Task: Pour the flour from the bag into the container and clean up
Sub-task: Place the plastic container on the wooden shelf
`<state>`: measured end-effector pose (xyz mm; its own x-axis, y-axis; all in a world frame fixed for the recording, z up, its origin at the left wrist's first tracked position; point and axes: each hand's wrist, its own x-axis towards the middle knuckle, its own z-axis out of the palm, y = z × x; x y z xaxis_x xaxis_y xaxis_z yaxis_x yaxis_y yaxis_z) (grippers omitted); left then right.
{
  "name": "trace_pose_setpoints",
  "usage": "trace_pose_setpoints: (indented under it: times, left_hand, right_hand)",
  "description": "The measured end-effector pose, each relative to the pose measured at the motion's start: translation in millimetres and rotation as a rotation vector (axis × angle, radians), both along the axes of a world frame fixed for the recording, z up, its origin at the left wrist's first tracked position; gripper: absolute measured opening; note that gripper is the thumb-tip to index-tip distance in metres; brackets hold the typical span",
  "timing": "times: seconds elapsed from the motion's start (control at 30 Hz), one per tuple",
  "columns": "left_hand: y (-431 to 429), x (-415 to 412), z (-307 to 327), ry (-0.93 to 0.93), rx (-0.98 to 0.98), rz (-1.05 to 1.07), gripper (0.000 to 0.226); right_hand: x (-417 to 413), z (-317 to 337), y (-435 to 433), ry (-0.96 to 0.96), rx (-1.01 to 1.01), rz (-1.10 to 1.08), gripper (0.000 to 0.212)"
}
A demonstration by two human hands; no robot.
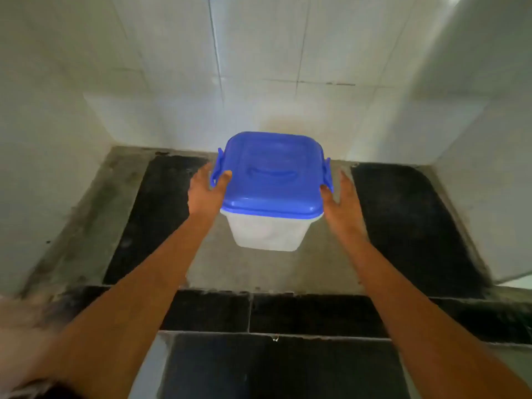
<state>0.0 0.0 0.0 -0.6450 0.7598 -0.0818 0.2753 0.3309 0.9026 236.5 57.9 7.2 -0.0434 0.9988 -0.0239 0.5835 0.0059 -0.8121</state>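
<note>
Your left hand [205, 191] and right hand [342, 203] press flat, fingers straight, on the container [267, 231] at mid-tabletop [403, 226]. It's stiff, smooth plastic, probably heavy if full, so hold beneath the lid [273, 174] rim.

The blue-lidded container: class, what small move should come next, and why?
Probably unlatch the side clips: the blue lid sits shut on the container, and the left hand and right hand flank it, thumbs by the clips.
</note>
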Motion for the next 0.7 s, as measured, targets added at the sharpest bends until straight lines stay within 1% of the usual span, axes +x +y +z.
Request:
trace_pose_setpoints:
  times: [0.07, 0.1, 0.2, 0.27, 0.3, 0.37, 0.43, 0.53, 0.7]
  left_hand:
    - [23, -12, -19, -0.065, 0.000, -0.002, 0.065]
    - [37, -20, -29, -0.114, -0.005, 0.007, 0.067]
    - [62, -32, -47, -0.322, 0.018, -0.008, 0.074]
    - [67, -37, -54, -0.409, 0.041, -0.022, 0.073]
    - [68, -39, -56, -0.444, 0.053, -0.032, 0.070]
    - [64, -37, -56, -0.490, 0.089, -0.027, 0.055]
    - [54, -30, -49, -0.541, 0.135, -0.006, 0.042]
    - [28, -19, -27, -0.577, 0.156, -0.001, 0.042]
    - [-38, -3, 37, -0.607, 0.158, -0.015, 0.044]
  right_hand:
    - [-8, -29, 22, 0.081, -0.025, -0.056, 0.062]
    - [-12, -43, 37, 0.159, -0.026, -0.067, 0.064]
    - [-19, -71, 59, 0.495, -0.144, -0.090, 0.066]
    - [-22, -81, 67, 0.717, -0.211, -0.075, 0.067]
    - [-24, -82, 68, 0.788, -0.224, -0.060, 0.062]
    - [-24, -79, 63, 0.842, -0.220, -0.067, 0.051]
    - [-20, -69, 52, 0.877, -0.221, -0.084, 0.046]
    - [-9, -46, 28, 0.906, -0.253, -0.111, 0.043]
    - [14, 19, -36, 0.889, -0.323, -0.132, 0.050]
